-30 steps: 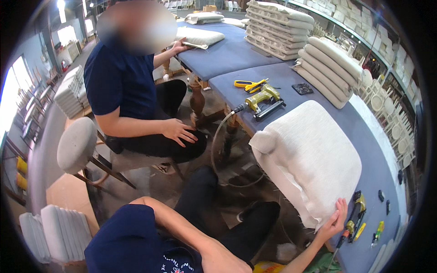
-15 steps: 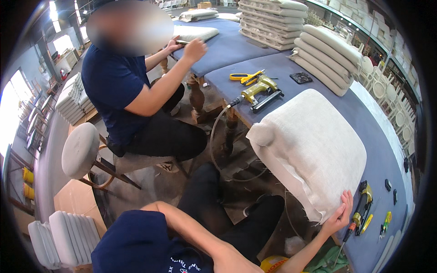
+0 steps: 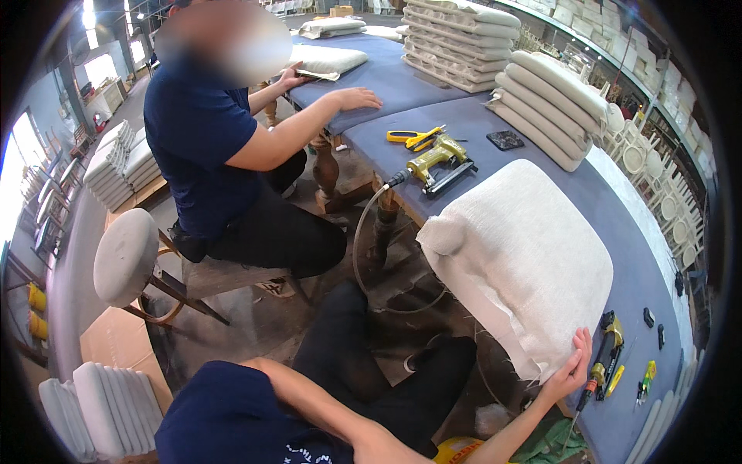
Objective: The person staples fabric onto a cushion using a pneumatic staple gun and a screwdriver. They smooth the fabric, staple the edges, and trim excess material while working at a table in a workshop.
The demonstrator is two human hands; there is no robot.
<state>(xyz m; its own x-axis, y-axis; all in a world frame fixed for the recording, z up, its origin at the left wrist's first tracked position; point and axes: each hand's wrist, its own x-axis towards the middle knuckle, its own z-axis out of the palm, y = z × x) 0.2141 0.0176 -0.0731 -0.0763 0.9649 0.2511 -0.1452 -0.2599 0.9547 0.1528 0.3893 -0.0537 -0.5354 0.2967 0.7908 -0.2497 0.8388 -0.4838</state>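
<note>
A padded seat cushion (image 3: 533, 247) covered in off-white fabric lies over the near edge of the blue-topped table, its frayed cloth edge facing me. My right hand (image 3: 568, 371) grips its near right corner, with the fingers curled up along the side. My left forearm (image 3: 317, 394) crosses low in front of me, and the hand at its end is out of view. Beyond the cushion rests a gold staple gun (image 3: 433, 164) joined to an air hose. To the right of my right hand lies another yellow-and-black air tool (image 3: 607, 352).
Yellow-handled pliers (image 3: 417, 138) and a black flat item (image 3: 505, 140) lie near the staple gun. Cushion stacks (image 3: 545, 108) stand farther back. A green-and-yellow hand tool (image 3: 646, 381) is at the right. A co-worker (image 3: 209, 147) sits at the left, hands at another cushion (image 3: 328, 60).
The co-worker's raised hand has come down flat onto the table beside their cushion. My right hand keeps its place on the cushion corner; the whole view has shifted slightly.
</note>
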